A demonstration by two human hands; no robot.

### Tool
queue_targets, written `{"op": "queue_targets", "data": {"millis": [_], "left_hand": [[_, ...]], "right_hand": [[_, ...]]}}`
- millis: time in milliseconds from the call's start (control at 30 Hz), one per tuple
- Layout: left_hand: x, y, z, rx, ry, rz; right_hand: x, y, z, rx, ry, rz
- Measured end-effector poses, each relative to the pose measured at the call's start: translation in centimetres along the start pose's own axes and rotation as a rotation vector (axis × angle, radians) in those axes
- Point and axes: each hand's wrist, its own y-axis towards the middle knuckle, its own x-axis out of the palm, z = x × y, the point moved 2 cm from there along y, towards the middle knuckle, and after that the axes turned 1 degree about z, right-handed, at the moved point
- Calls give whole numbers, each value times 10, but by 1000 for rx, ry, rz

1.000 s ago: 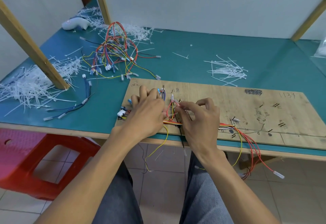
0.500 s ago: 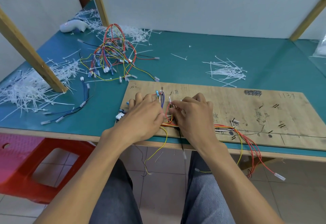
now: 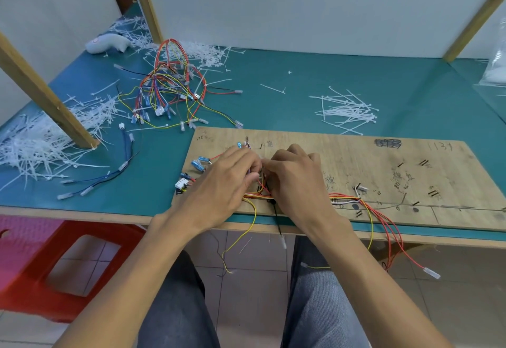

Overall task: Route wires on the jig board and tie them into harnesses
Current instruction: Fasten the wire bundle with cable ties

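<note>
A wooden jig board (image 3: 369,164) lies near the table's front edge. A bundle of red, yellow and orange wires (image 3: 347,199) runs along its near side and hangs over the edge. My left hand (image 3: 224,183) and my right hand (image 3: 293,180) meet over the board's left part, fingers curled, pinching the wires between them. What the fingertips hold exactly is hidden under the hands. Blue connectors (image 3: 201,162) and a white plug (image 3: 182,183) stick out at the board's left end.
A tangled heap of finished harnesses (image 3: 169,93) lies behind the board. White cable ties (image 3: 345,110) lie at the back right, cut tie ends (image 3: 35,142) pile at the left. Blue wires (image 3: 109,175) lie at left. A red stool (image 3: 68,265) stands below.
Both hands have moved closer together and slightly up the board. The right hand's fingers have closed down onto the wires at the left hand's fingertips.
</note>
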Motion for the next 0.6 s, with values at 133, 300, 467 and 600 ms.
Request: {"op": "queue_targets", "data": {"millis": [133, 300, 467, 600], "left_hand": [[0, 1, -4, 23, 27, -84], [3, 8, -3, -51, 49, -86], [8, 7, -3, -197, -76, -5], [3, 7, 1, -178, -116, 45]], "right_hand": [[-1, -2, 2, -2, 24, 29], [6, -6, 5, 76, 236, 94], [10, -21, 4, 208, 427, 246], [12, -30, 6, 196, 395, 215]]}}
